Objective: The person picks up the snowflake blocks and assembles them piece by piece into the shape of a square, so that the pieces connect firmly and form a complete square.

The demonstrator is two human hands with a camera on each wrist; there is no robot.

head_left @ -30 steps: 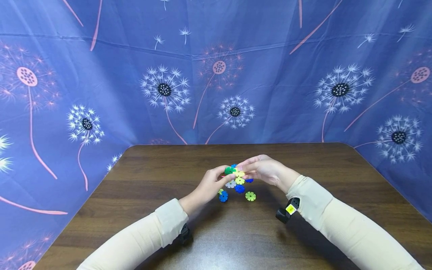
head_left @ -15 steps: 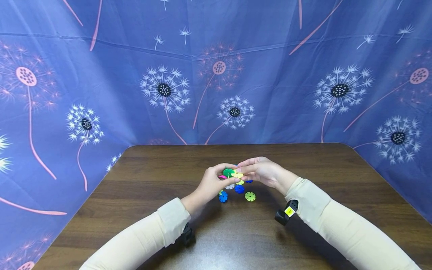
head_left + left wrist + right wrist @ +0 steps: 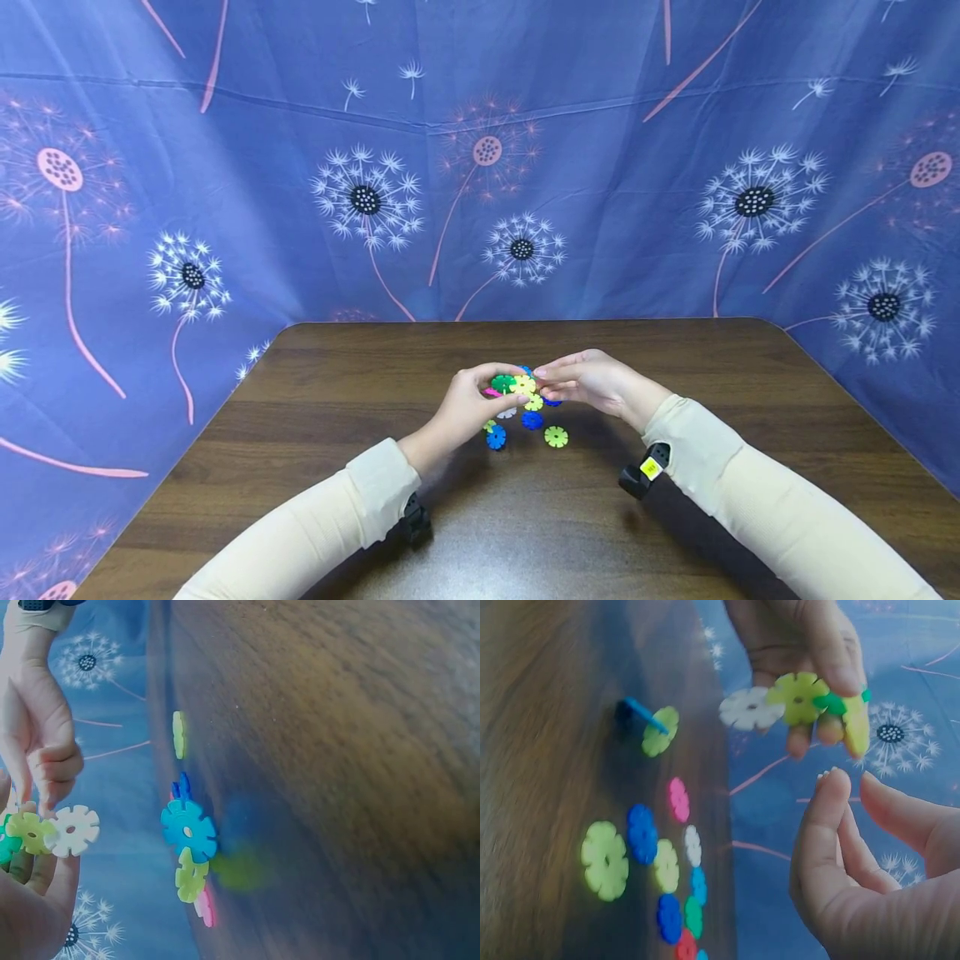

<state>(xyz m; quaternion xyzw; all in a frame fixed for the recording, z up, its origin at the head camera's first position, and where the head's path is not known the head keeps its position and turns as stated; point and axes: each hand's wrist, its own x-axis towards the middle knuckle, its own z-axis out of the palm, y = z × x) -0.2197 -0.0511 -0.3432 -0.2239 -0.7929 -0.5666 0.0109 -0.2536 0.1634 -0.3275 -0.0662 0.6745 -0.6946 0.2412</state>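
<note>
My left hand (image 3: 474, 400) holds a joined chain of flower-shaped plastic discs above the table. The right wrist view shows a white disc (image 3: 751, 709), a yellow-green disc (image 3: 798, 699), a green disc (image 3: 829, 703) and a yellow disc (image 3: 856, 727) in this chain. Beside it, my right hand (image 3: 588, 383) has its thumb and forefinger parted, just short of the yellow end. Small pale bumps show by its forefinger tip, too small to identify. On the table below, a blue disc (image 3: 188, 831) stands slotted into a yellow-green one (image 3: 192, 875).
Loose discs lie on the wooden table (image 3: 300, 500) under the hands. Among them are a yellow-green disc (image 3: 557, 437), a dark blue disc (image 3: 532, 420), a pink disc (image 3: 679, 799) and a red disc (image 3: 685, 945). A blue dandelion-print cloth (image 3: 480, 167) hangs behind the table.
The right fingers have let go of the yellow disc and drawn slightly to the right. The left hand keeps the chain, which has shifted a little left.
</note>
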